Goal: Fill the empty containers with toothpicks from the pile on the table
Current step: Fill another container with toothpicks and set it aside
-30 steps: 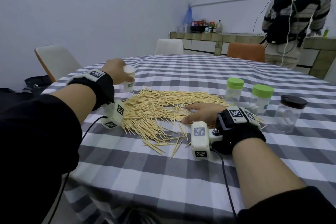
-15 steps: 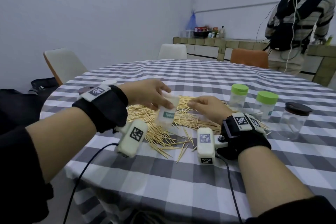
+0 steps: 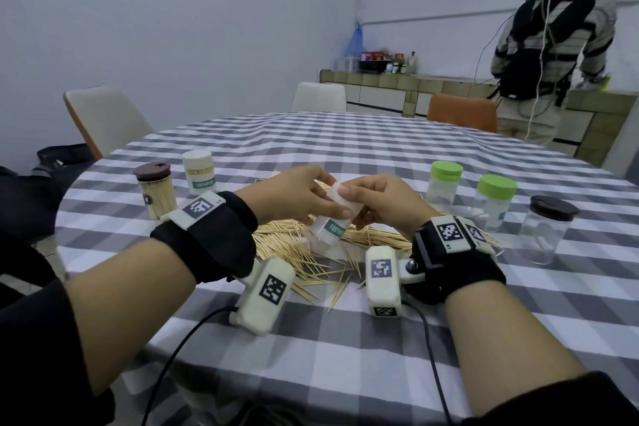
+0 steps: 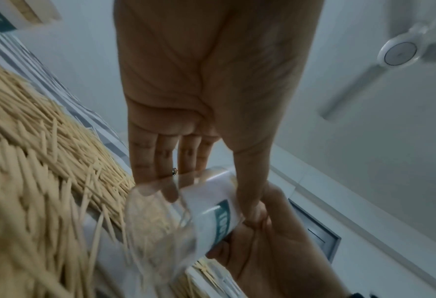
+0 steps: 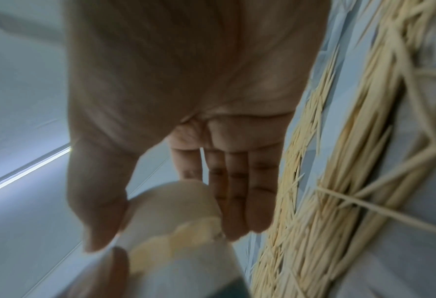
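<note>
Small clear plastic toothpick container with a cream screw cap and a teal label band (image 3: 332,218), held in the air just above the near side of the pile, tilted, cap end up and toward the right. Left hand (image 3: 297,195) wraps fingers and thumb round the body; right hand (image 3: 387,201) closes fingers and thumb on the cap. One hand braces while the other takes the cap, likely to twist it off before filling. Walls see-through; it looks empty inside.

Pile of pale wooden toothpicks (image 3: 373,235) lies beneath and beyond the hands: thin, stiff, pointed sticks, mostly lying one way, with strays fanned toward the near edge.

Grey-and-white checked tablecloth (image 3: 345,349), soft, flat.

Left: two capped containers (image 3: 198,171), packed with toothpicks. Right: two green-lidded clear jars (image 3: 446,180) and a dark-lidded clear jar (image 3: 548,230), apparently empty, upright.
</note>
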